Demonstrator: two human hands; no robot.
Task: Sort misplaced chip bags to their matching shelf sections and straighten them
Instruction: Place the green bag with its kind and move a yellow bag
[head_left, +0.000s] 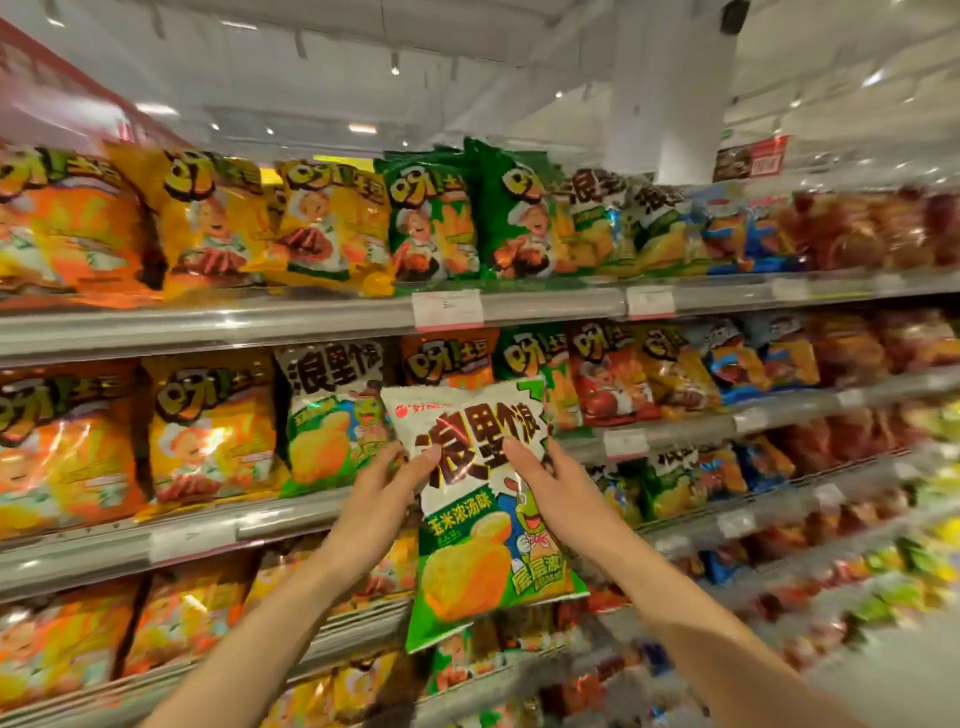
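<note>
Before shelves, glossy crinkled chip bag (483, 499), both hands gripping

"浪里个浪" and "玉米浓汤味" on held chip bag (483, 499)

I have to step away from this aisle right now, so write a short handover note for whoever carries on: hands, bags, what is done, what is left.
Left hand and right hand both grip the white-and-green chip bag, held upright in front of the shelves.
A matching white-and-green bag stands on the second shelf, just left of the held one, between orange bags and an orange-red one.
Done: bag picked up.
Left: seat it with its matching bags, then straighten the row.
</note>
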